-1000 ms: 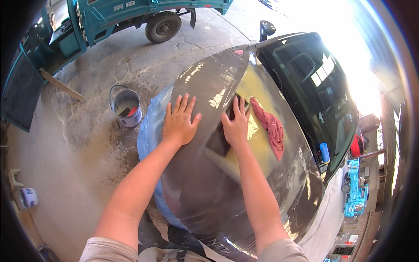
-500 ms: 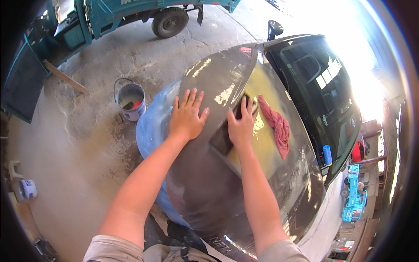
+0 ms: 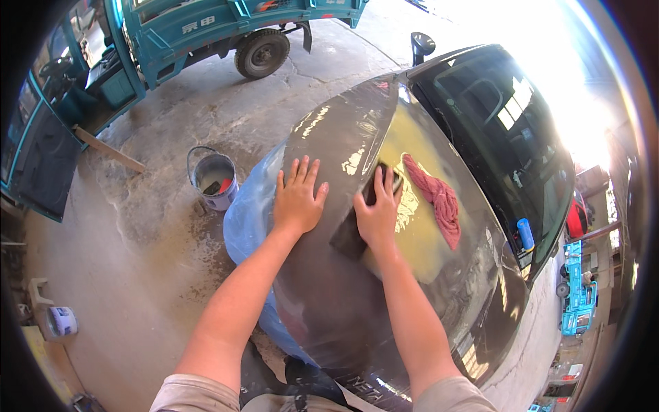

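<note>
My left hand [image 3: 300, 199] lies flat on the brown car panel [image 3: 309, 268], fingers spread and nothing in its grasp. My right hand [image 3: 377, 214] is wrapped over a long dark sanding block [image 3: 349, 237], which rests against the panel along the edge of a yellowish patch [image 3: 405, 250]. Part of the block is hidden beneath the palm and fingers. Just right of that hand, a twisted pinkish-red cloth [image 3: 437, 199] lies on the yellowish patch. The panel around the patch looks wet and shiny.
Blue sheeting [image 3: 250, 202] covers the car's left edge. Beyond it, a bucket [image 3: 215, 182] of cloudy water stands on the concrete floor. A blue can [image 3: 526, 235] sits by the windshield [image 3: 498, 117]. A teal truck [image 3: 185, 41] is parked at the far left.
The right hand and block have shifted slightly toward me and left along the patch. My left hand stays flat on the panel. The whole view has turned a little.
</note>
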The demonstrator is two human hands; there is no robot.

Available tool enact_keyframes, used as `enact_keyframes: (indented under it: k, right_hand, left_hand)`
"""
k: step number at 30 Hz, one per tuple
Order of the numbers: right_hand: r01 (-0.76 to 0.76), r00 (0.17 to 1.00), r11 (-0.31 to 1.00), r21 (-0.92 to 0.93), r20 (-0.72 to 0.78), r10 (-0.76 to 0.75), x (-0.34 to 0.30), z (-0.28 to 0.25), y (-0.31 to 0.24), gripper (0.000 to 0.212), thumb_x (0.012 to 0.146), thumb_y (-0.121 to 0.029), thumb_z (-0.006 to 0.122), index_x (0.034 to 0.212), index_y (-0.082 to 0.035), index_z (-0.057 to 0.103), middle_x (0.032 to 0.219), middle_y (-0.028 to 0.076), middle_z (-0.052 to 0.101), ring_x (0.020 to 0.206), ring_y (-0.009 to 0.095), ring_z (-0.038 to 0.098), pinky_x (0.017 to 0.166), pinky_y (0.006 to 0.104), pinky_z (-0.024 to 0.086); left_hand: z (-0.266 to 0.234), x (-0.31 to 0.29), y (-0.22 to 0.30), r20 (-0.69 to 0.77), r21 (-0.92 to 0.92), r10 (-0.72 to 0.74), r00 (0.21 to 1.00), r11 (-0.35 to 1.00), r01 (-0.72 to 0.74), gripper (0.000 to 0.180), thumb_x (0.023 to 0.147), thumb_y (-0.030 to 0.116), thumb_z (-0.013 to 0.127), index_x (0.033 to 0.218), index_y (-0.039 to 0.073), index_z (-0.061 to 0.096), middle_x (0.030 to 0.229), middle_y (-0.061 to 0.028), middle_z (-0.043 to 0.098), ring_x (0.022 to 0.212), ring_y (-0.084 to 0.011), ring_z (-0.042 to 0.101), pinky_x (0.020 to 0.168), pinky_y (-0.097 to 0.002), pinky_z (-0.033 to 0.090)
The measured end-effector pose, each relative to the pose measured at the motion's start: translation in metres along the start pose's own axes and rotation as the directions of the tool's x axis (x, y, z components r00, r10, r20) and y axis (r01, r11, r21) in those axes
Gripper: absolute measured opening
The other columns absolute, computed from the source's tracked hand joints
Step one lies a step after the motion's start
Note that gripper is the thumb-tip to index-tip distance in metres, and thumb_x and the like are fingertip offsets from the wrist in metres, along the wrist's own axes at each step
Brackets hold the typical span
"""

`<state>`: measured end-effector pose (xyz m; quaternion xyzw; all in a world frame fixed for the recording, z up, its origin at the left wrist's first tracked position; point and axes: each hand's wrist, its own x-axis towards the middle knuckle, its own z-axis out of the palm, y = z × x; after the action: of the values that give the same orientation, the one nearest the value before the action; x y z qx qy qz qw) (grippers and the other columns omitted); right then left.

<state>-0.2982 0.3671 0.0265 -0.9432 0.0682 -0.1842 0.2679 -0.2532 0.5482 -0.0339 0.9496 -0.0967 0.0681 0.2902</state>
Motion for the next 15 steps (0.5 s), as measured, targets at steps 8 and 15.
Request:
enact_keyframes:
  k: [8, 15]
  right_hand:
    - [0.070, 0.995, 0.996, -0.063, 0.075, -0.065, -0.052, -0.022, 0.014, 0.085, 0.089, -0.025, 0.072, 0.166, 0.001, 0.048, 0.178, 0.026, 0.035, 0.164, 0.061, 0.019, 0.134, 0.0602, 0.026]
    - [0.035, 0.999, 0.999, 0.008, 0.017, -0.036, -0.022, 0.000, -0.001, 0.084, 0.091, -0.027, 0.074, 0.166, -0.001, 0.048, 0.179, 0.024, 0.034, 0.163, 0.061, 0.020, 0.133, 0.0605, 0.027]
  left_hand:
    - [-0.002, 0.001, -0.007, -0.040, 0.044, -0.029, 0.999, 0.999, 0.030, 0.066, 0.115, 0.045, 0.046, 0.173, 0.015, 0.041, 0.180, -0.0108, 0.038, 0.169, -0.0295, 0.029, 0.138, -0.0545, 0.016]
    - [-0.001, 0.001, -0.011, -0.059, 0.009, 0.001, 0.998, 1.000, -0.001, 0.065, 0.115, 0.045, 0.047, 0.171, 0.013, 0.043, 0.179, -0.0121, 0.039, 0.168, -0.0312, 0.031, 0.137, -0.0552, 0.019]
